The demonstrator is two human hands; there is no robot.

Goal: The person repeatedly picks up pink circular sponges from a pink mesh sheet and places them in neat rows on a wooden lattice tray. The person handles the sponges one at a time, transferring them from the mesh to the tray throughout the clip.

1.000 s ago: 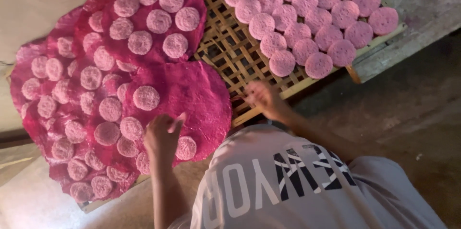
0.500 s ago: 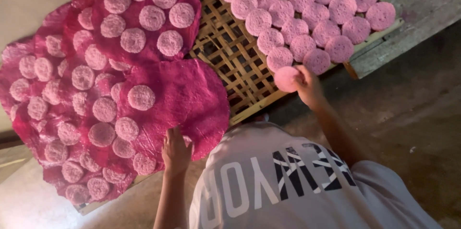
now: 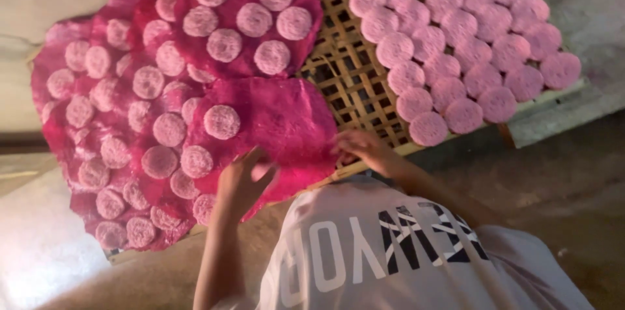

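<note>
White t-shirt (image 3: 390, 258), black-and-white lettering; bare forearms.

A woven bamboo rack (image 3: 351, 79) is lying on the floor (image 3: 573, 173). Magenta sheets (image 3: 273, 121) are covering its left part, pale pink round discs (image 3: 221, 121) sitting on them. More pink discs (image 3: 456, 43) are lying in overlapping rows directly on its right part.

On the lattice rack (image 3: 355, 82) in front of me, sheets (image 3: 273, 121) overlap at the left with discs (image 3: 222, 121) on them. At the right, more discs (image 3: 456, 43) lie in rows directly on the rack. My left hand (image 3: 242, 180) and right hand (image 3: 361, 147) sit at the near edge.
</note>
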